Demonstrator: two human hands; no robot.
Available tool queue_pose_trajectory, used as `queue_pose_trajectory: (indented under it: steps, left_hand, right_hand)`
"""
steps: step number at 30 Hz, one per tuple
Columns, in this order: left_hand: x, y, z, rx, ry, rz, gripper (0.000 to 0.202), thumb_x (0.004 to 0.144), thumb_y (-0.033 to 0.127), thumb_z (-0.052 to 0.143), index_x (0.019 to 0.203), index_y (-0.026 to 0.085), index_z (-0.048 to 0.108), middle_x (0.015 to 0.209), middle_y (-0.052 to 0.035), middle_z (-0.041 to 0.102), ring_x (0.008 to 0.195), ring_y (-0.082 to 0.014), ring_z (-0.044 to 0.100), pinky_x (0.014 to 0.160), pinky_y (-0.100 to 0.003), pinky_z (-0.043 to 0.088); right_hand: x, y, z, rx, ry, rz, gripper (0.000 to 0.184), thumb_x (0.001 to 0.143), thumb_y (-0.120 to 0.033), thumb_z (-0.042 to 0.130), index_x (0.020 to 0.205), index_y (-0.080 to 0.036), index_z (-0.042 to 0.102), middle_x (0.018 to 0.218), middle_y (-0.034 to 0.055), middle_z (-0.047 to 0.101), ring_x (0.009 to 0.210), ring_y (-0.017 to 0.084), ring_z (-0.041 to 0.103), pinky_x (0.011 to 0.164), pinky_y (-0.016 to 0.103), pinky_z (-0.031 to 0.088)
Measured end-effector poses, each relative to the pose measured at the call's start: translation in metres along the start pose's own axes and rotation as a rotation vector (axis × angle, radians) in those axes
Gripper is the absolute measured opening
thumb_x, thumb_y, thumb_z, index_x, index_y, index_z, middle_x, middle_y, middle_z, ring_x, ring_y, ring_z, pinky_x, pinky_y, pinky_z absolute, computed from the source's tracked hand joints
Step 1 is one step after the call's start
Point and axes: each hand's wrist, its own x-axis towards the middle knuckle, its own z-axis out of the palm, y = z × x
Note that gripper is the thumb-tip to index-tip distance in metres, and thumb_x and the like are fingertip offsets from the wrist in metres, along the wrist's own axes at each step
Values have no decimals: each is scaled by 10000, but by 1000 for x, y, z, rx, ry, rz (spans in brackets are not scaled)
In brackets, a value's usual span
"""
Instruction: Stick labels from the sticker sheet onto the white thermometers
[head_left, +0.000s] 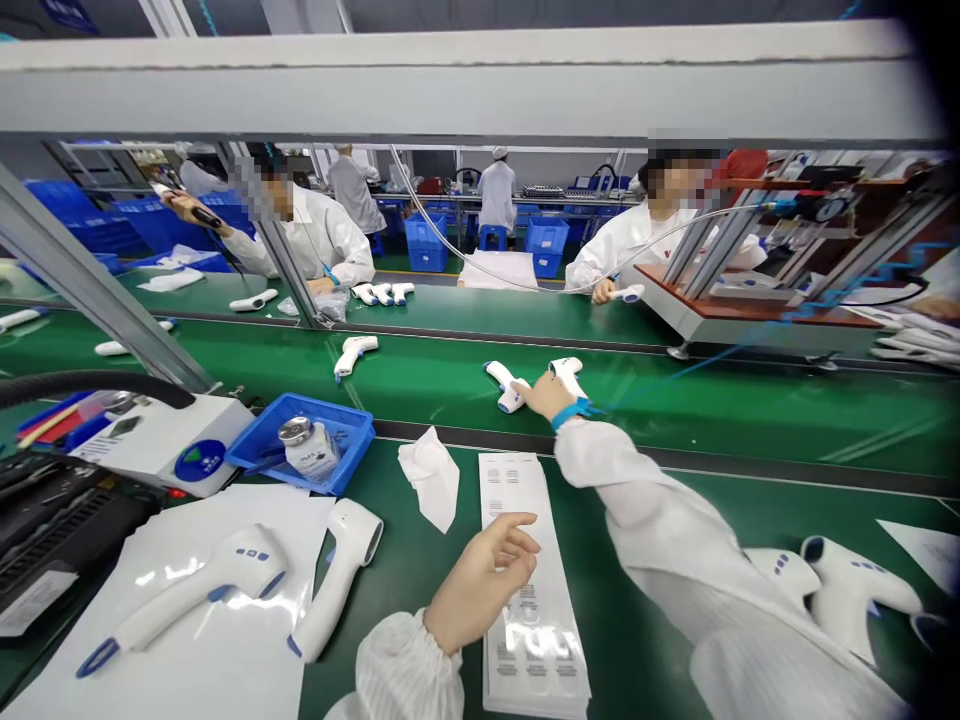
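My right hand [550,398], with a blue wristband, reaches onto the green belt. Its visible finger lies on a white thermometer gun [497,376]; the other fingers are mostly hidden behind the hand. Against the hand's far right side lies a second thermometer gun [568,372]. My left hand [484,580] hovers, fingers loosely curved and apart, over a long sheet of printed labels [534,640], holding nothing. Left of it, one thermometer gun [337,580] lies partly on white paper, and another [202,580] lies wholly on the paper.
A blue tray [360,455] holds a small jar [307,447]. Crumpled white paper [430,478] lies near the belt edge. More thermometer guns [855,590] rest at right. A metal post [97,270] slants at left. Co-workers [322,235] sit across the belt.
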Motion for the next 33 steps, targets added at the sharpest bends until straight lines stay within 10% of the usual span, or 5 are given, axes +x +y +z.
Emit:
queue_pose_trajectory:
  steps: [5, 11, 15, 18, 33]
  left_hand:
    - [-6, 1, -7, 9, 123, 75, 334, 907, 287, 502, 1222, 195, 563, 1059, -103, 634, 1009, -235, 601, 954, -434, 442]
    - [-19, 18, -44, 461, 791, 376, 637, 832, 277, 609, 1419, 258, 365, 1443, -115, 381, 1389, -298, 291, 1132, -519, 243]
    - [-5, 14, -43, 87, 397, 190, 816, 701, 249, 721, 1432, 204, 361, 1157, -122, 597, 993, -262, 616, 871, -428, 502]
    - [6, -2, -22, -310, 304, 40, 580, 762, 276, 641, 1304, 130, 493, 672, 7, 554, 479, -98, 479, 497, -248, 446]
    - [20, -30, 23, -390, 314, 20, 796, 880, 374, 581, 1511, 365, 96, 620, 78, 443, 424, -79, 376, 382, -179, 399]
  right_hand:
    - [-8, -40, 28, 105, -127, -57, 649, 760, -307, 671, 1293, -71, 384, 1212, 282, 556, 1071, 364, 595, 842, 443, 456]
    - [-64, -31, -13, 218, -378, -535, 493, 688, -114, 663, 1153, -215, 535, 1077, 25, 654, 943, 187, 624, 814, 282, 461]
    - [-115, -6, -34, 344, -679, -924, 472, 632, -167, 766, 1073, -231, 613, 1042, -5, 648, 960, 179, 611, 832, 275, 471]
    - [-147, 26, -31, 435, -456, -770, 346, 786, -259, 686, 1117, -217, 592, 1082, 47, 627, 1021, 206, 586, 883, 348, 461]
    - [-256, 109, 13, 292, -192, -451, 162, 892, -193, 586, 951, -269, 716, 980, 50, 698, 939, 261, 590, 791, 435, 454]
